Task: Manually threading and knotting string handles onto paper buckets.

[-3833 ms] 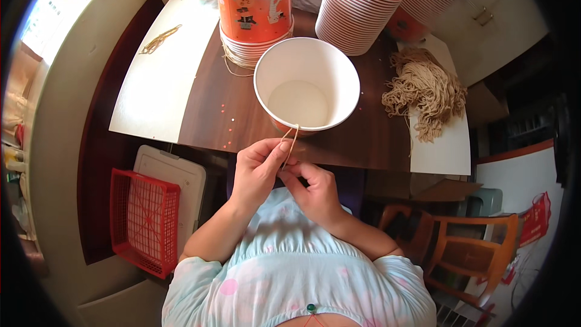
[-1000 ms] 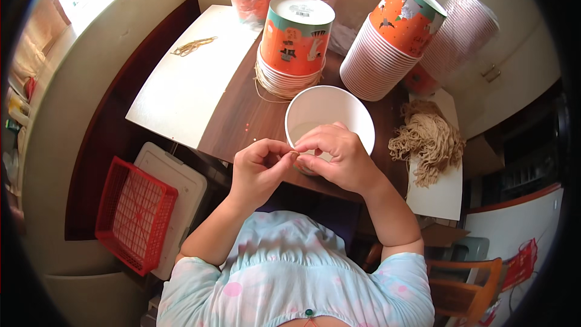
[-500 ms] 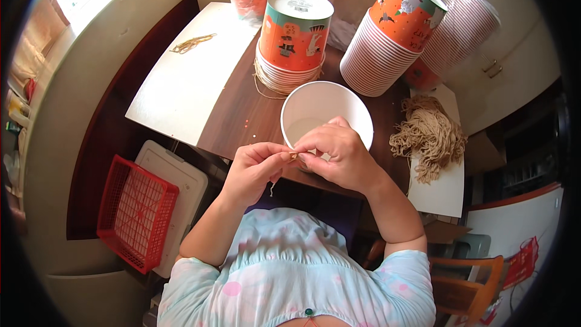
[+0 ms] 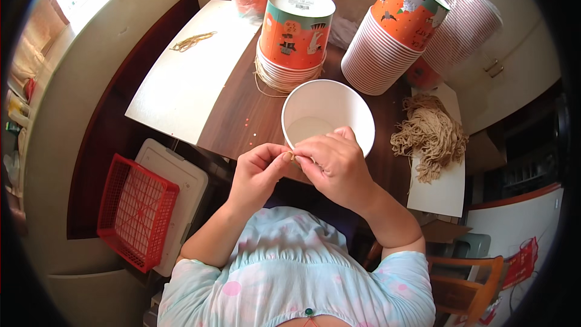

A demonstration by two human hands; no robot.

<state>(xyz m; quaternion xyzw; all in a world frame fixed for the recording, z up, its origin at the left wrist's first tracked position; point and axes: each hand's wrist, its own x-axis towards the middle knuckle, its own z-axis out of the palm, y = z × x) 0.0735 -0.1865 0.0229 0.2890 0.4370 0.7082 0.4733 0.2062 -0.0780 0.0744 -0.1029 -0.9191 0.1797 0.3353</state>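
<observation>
Wooden counter [image 4: 242, 115] carrying stacked paper bowls [image 4: 295, 36], string bundle [image 4: 431, 133]. White paper bowl [image 4: 327, 115] at near edge, closer than seconds ago. Both hands, right [image 4: 336, 166] and left [image 4: 257, 172], now at rim, fingers pinched on thin string [image 4: 292, 156].

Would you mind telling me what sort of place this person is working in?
Probably a home or small workshop table used for piecework: stacks of paper cups crowd the wooden table, a bundle of tan string lies at the right, and both hands work at an open white cup.
</observation>
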